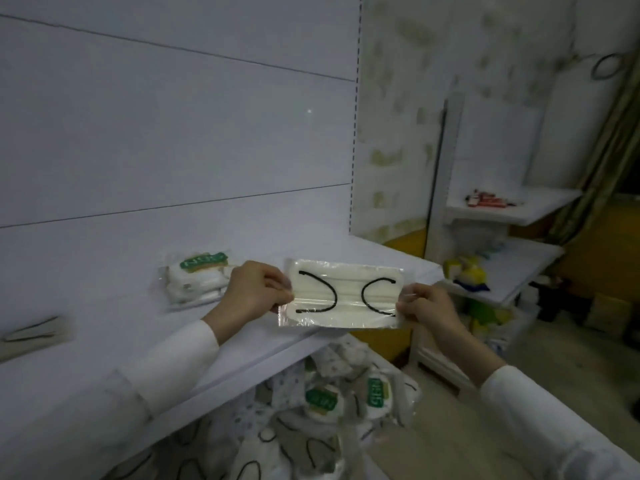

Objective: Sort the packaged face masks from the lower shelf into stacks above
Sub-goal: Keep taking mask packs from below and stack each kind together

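At bottom centre, the heap of packaged masks (311, 410) lies under the white upper shelf (104, 368). Mid-frame, above that shelf's front edge, I hold one mask packet (343, 294). My left hand (254, 289) and right hand (427, 306) have their fingers clamped on its two ends. Just behind my left hand sits a green-labelled stack (199, 280), and a grey packet (34, 336) lies at the left edge. Far right, red packets (485, 201) rest on another shelf unit (540, 206).

You have one view only: the wide-angle camera on your head, facing forward and a little down, close to the upper shelf (138, 327) and its white back panel (173, 133). Your left hand (254, 289) and right hand (426, 306) hold the packaged mask (346, 292) mid-frame; the right edge, dim and blurred, seems to reach another shelving unit (512, 271).
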Demonstrator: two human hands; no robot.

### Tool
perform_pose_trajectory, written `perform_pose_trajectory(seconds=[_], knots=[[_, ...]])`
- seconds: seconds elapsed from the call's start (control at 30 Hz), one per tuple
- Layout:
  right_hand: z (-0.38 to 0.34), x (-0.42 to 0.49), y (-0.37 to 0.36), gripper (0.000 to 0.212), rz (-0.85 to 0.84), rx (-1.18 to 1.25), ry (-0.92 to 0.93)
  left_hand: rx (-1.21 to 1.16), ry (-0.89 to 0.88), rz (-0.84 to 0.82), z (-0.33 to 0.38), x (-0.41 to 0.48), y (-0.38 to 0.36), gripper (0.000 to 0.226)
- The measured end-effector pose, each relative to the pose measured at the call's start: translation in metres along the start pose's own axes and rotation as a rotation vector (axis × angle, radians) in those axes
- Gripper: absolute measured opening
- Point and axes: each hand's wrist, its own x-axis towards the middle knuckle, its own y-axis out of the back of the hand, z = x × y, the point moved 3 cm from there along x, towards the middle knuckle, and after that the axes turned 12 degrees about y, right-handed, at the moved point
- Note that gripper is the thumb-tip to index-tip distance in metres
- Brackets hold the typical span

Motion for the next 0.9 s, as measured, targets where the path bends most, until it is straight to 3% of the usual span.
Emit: perform_pose_trajectory(seconds=[0.17, 0.27, 0.4, 0.7, 0.8, 0.9], knots=[[0.056, 0.045, 0.068, 0.02, 0.01, -0.288, -0.024, 0.262, -0.101, -0.023, 0.046, 0.051, -0.099, 0.01], [0.078, 0.079, 0.089, 0.04, 0.072, -0.34, -0.035, 0.332, -0.111, 0.021, 0.062, 0.081, -0.133, 0.012], [0.094, 0.128, 0.09, 0.034, 0.059, -0.297, -0.002, 0.398, -0.051, 0.098, 0.056, 0.13, -0.162, 0.017], [0.124, 0.264, 0.041, 0.007, -0.211, -0.506, 0.157, 0.456, 0.218, 0.114, 0.026, 0.25, -0.186, 0.011], [0.131, 0.311, 0.014, 0.015, -0.321, -0.548, 0.167, 0.385, 0.317, 0.14, 0.02, 0.282, -0.18, 0.034], [0.142, 0.344, -0.015, 0.018, -0.38, -0.5, 0.178, 0.327, 0.36, 0.207, 0.008, 0.303, -0.173, 0.039]])
